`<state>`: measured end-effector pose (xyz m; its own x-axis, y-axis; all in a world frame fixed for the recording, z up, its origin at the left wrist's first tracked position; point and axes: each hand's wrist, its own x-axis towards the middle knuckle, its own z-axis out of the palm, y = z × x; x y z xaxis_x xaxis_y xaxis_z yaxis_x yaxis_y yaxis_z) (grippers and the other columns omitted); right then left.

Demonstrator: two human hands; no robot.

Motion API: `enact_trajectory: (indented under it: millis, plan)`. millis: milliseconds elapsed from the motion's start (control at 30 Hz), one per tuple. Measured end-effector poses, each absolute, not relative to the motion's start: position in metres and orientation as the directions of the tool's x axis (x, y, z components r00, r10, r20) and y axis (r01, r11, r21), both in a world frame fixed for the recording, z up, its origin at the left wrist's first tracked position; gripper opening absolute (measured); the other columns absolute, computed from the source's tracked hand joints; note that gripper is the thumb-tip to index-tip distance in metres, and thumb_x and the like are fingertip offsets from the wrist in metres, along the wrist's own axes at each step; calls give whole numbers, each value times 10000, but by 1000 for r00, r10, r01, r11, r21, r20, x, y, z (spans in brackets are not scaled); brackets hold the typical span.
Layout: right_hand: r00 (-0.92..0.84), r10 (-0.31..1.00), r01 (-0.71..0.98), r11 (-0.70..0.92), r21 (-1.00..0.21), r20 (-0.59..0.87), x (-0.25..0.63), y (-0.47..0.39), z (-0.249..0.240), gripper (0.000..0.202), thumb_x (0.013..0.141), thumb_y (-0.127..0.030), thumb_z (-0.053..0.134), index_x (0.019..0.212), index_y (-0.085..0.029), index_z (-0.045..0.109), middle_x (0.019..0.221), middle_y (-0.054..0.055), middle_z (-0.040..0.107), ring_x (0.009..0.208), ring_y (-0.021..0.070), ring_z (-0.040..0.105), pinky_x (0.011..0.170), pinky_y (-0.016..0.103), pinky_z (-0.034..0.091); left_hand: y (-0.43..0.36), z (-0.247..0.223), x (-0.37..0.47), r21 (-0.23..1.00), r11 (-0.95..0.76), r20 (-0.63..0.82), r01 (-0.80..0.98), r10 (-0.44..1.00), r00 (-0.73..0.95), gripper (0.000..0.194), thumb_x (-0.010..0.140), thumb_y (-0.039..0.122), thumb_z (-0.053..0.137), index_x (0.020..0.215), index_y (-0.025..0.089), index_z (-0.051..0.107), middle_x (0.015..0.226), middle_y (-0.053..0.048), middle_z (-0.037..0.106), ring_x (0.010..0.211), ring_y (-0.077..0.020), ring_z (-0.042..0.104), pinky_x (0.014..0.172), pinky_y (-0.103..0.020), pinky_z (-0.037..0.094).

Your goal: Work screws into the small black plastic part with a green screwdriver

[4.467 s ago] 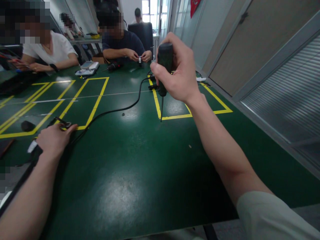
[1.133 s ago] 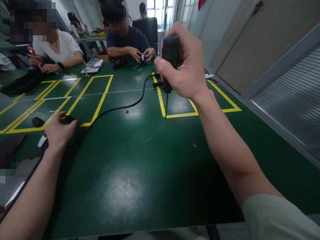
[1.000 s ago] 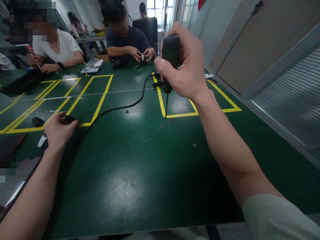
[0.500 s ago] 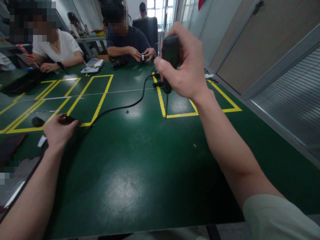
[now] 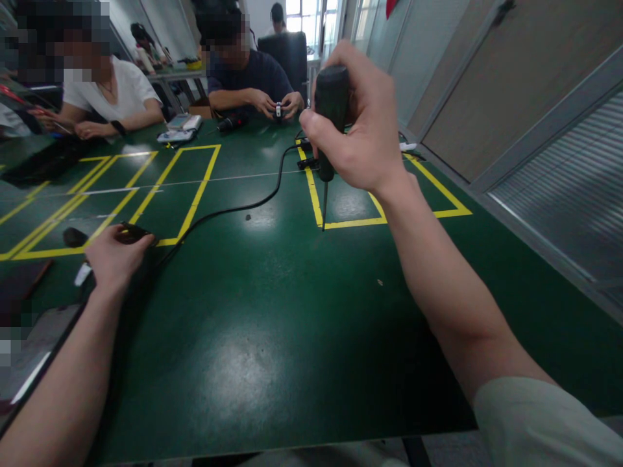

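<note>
My right hand [image 5: 365, 130] is wrapped round the dark handle of a screwdriver [image 5: 332, 97], held upright with its thin shaft pointing down. The tip is by the near left corner of a yellow tape rectangle [image 5: 355, 222] on the green table [image 5: 272, 292]. Over at the left, my left hand [image 5: 117, 256] grips a small black object [image 5: 136, 231], partly hidden by the fingers. A black cable [image 5: 233, 209] runs from near that hand across the table to the far side.
A dark lump [image 5: 75, 237] and a brown-edged flat item [image 5: 22, 282] lie at the left. Two people sit across the table, near a black tray [image 5: 46, 159], notebooks [image 5: 180, 128] and a power drill [image 5: 231, 122]. A door stands at the right.
Both my hands are nearly where they were, with the same holds. The left person's raised hand and the red object in it have shifted a little lower and to the left.
</note>
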<state>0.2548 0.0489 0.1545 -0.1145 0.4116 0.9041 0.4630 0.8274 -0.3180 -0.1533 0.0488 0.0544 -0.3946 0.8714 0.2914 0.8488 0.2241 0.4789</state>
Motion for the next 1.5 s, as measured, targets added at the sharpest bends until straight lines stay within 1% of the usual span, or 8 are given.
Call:
enact_trajectory:
  millis: [300,467,567,733,900,1167,1400,1500]
  plan:
    - [-130,378,413,861,-297,917,256,52,153,269,849,-359,670,773,-280,425,767,-13,528,711,178,434,705,357,388,47,60,-135,576,336,251,745,795,-552,608,711,249,881,1272,133,677,888,-24,754,1090,-334,737,1082,-527,540]
    - [-115,375,355,880,-314,920,254,50,156,321,814,-379,728,748,-273,433,752,-17,517,673,171,455,695,357,404,40,67,-114,595,204,307,778,837,-454,798,740,276,904,1463,138,595,1129,-101,809,1110,-316,767,1054,-489,572]
    - [-117,399,319,882,-346,910,252,49,158,367,831,-502,711,754,-277,432,739,-10,495,649,171,484,635,357,408,32,63,-85,629,55,280,775,914,-293,792,764,287,880,1488,174,580,1104,-91,815,1041,-283,788,1008,-454,602]
    - [-32,471,233,861,-451,882,248,42,161,534,781,-756,672,792,-282,428,767,-3,489,644,178,544,531,346,408,8,34,-28,806,-184,159,563,983,93,776,697,379,912,1402,227,624,1011,-63,823,968,-291,809,981,-460,640]
    - [-22,414,75,908,-411,910,243,35,164,509,786,-651,768,749,-275,427,751,-33,520,553,144,558,524,346,420,-15,12,7,900,-252,127,356,932,339,674,735,377,901,1350,269,648,1031,-55,821,925,-272,809,974,-469,663]
    - [-166,484,108,875,-472,859,228,25,157,546,774,-768,703,769,-274,469,739,-31,527,542,141,571,498,338,436,-15,4,22,910,-307,163,277,882,442,462,754,342,897,1186,270,750,1073,-66,821,995,-282,796,991,-494,659]
    - [-155,349,43,937,-347,924,223,30,153,532,781,-751,736,742,-261,532,675,-23,450,590,134,505,526,318,403,-14,1,21,920,-278,133,276,884,448,296,810,403,861,1038,222,809,1044,-72,839,959,-281,799,978,-486,657]
    - [-149,382,98,923,-371,912,222,32,151,585,765,-811,706,759,-254,528,734,-10,495,617,135,504,527,315,391,-13,-1,20,920,-282,134,273,880,456,291,812,393,864,1040,217,820,1055,-74,842,973,-280,799,988,-477,652]
